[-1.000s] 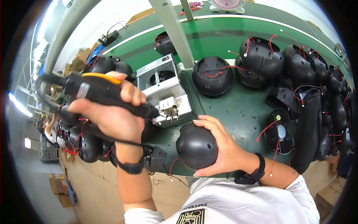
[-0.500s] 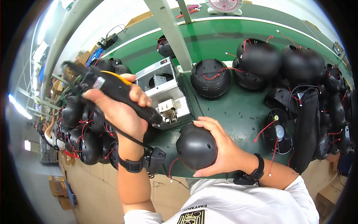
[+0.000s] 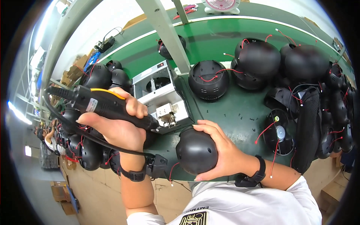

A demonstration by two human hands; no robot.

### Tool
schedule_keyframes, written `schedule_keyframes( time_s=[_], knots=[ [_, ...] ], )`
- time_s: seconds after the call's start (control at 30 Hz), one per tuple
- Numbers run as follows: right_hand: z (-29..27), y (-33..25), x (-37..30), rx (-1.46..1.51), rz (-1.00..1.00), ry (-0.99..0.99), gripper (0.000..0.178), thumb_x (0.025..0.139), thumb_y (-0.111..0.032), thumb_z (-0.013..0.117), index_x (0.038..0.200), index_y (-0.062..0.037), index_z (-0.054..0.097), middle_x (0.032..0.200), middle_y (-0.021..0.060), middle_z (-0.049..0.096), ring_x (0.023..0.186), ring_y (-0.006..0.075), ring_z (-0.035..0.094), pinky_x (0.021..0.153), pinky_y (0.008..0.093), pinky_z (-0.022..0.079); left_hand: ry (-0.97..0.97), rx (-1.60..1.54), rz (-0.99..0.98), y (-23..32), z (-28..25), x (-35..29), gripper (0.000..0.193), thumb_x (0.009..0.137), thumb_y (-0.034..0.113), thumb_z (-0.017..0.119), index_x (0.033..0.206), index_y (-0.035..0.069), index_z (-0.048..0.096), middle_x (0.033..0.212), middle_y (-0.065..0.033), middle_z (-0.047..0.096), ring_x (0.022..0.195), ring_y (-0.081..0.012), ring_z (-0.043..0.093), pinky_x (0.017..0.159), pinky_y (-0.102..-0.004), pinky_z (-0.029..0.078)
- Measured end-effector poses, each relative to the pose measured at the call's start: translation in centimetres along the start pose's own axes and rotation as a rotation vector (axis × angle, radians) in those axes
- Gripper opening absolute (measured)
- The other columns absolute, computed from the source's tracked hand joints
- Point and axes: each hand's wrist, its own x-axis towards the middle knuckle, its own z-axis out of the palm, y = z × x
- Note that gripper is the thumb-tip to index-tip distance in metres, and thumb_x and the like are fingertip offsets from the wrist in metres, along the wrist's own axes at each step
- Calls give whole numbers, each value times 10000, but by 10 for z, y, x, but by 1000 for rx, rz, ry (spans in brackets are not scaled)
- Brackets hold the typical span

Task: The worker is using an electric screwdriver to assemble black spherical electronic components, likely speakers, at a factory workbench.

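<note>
My left hand (image 3: 122,133) is wrapped around a black electric screwdriver (image 3: 108,109) with a yellow lever, held nearly level. Its nose points right, close to the white bracket of an open silver screw feeder (image 3: 153,98); whether they touch I cannot tell. A cable runs from the tool's back end past my wrist. Against the near edge of the bench, my right hand (image 3: 227,152) grips a round black plastic shell (image 3: 197,150) from its right side, fingers over the top and thumb below. A thin red lead (image 3: 171,173) hangs at the shell's left.
Similar black shells with red leads crowd the left (image 3: 91,152) and right (image 3: 339,93). One open shell (image 3: 209,80) stands behind the feeder's right side. Small dark screws (image 3: 240,117) lie scattered on the green bench. A grey post (image 3: 165,35) rises behind the feeder.
The screwdriver has tilted closer to level and shifted slightly left and down with my left hand. My right hand keeps hold of the round shell, almost still.
</note>
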Motion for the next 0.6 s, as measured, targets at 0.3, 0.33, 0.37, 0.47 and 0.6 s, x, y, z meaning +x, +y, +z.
schedule_keyframes(
  time_s=[0.3, 0.33, 0.37, 0.47, 0.6],
  knots=[
    [-1, 2, 2, -2, 21, -1, 1211, 569, -428, 989, 1547, -86, 363, 1546, 275, 320, 1454, 450, 369, 1168, 510, 375, -90, -40, 130, 0, 8, 10, 1017, 702, 1050, 317, 974, 99, 554, 620, 7, 451, 548, -141, 428, 585, -293, 391],
    [0, 1, 5, -20, -9, 0, 1210, 566, -422, 989, 1546, -84, 364, 1546, 274, 320, 1452, 448, 372, 1167, 508, 378, -44, 92, 109, -14, 6, 9, 1014, 709, 1046, 314, 974, 97, 554, 622, 9, 450, 547, -142, 427, 581, -291, 391],
    [0, 0, 2, -41, -23, 3, 1209, 564, -416, 990, 1544, -82, 365, 1547, 274, 320, 1451, 445, 375, 1165, 507, 380, 1, 218, 71, -23, 9, 7, 1011, 717, 1043, 311, 973, 95, 554, 623, 10, 449, 546, -142, 426, 577, -288, 392],
    [3, 0, 2, 4, 15, 7, 1206, 555, -403, 992, 1541, -86, 372, 1550, 273, 318, 1448, 448, 377, 1160, 509, 386, -57, 110, -31, -14, 5, 9, 995, 749, 1027, 307, 967, 89, 557, 614, 15, 446, 536, -144, 423, 567, -286, 396],
    [1, 1, -1, -28, 7, 5, 1209, 545, -393, 995, 1539, -94, 376, 1554, 267, 317, 1447, 452, 376, 1158, 514, 389, -101, 20, -56, 5, 6, 3, 992, 787, 1007, 299, 1002, 81, 580, 605, 15, 434, 531, -138, 423, 566, -290, 393]
  ],
)
